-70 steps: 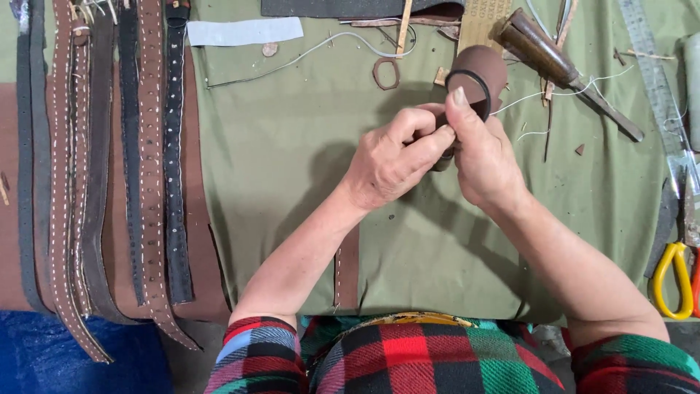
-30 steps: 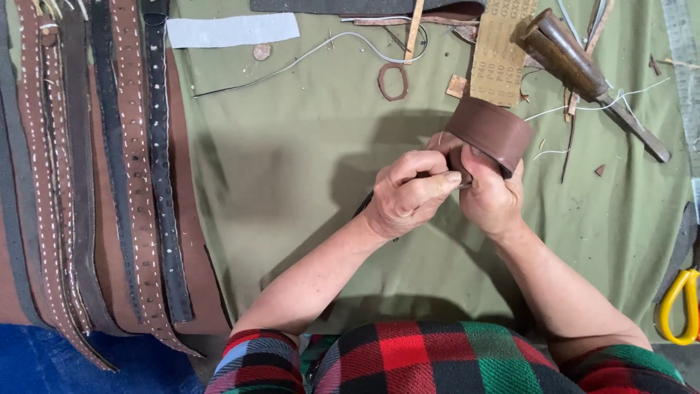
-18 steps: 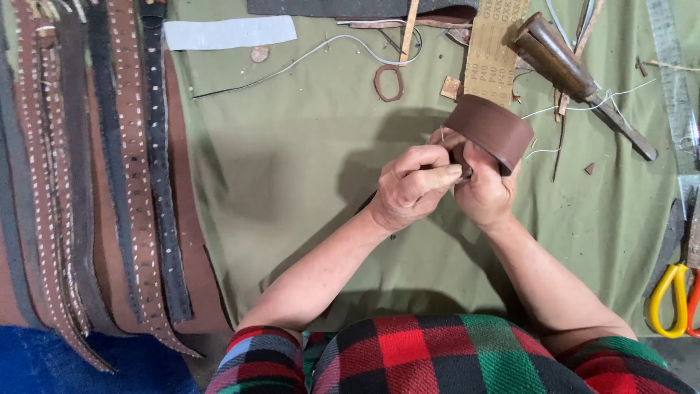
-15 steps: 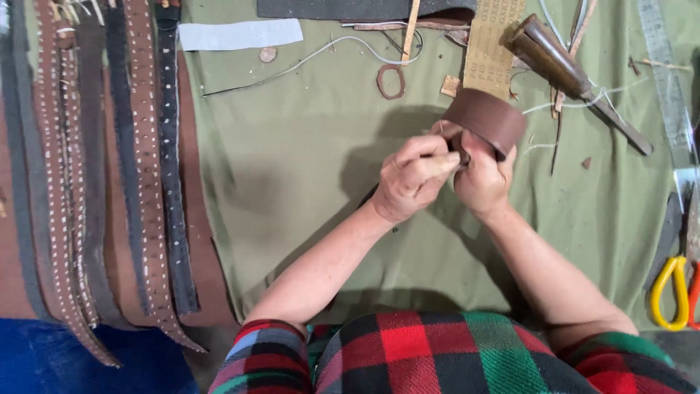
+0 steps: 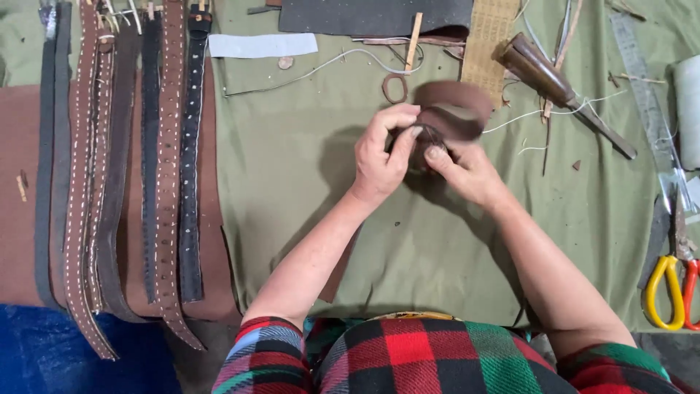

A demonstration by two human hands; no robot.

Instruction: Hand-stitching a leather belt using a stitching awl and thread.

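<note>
We hold a rolled brown leather strap (image 5: 453, 109) above the green cloth table cover (image 5: 292, 182), near its far middle. Our left hand (image 5: 380, 157) closes its fingers on the near end of the strap, and our right hand (image 5: 467, 171) pinches the same end from the other side. Finished stitched leather belts (image 5: 146, 168) lie well apart at the left, and yellow-handled scissors (image 5: 667, 292) at the right edge.

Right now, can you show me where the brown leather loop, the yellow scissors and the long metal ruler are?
Brown leather loop (image 5: 456, 106), head view: on its blurred curved top band.
Yellow-handled scissors (image 5: 665, 292), head view: on the yellow finger ring.
Long metal ruler (image 5: 642, 80), head view: on the flat strip's middle.
</note>
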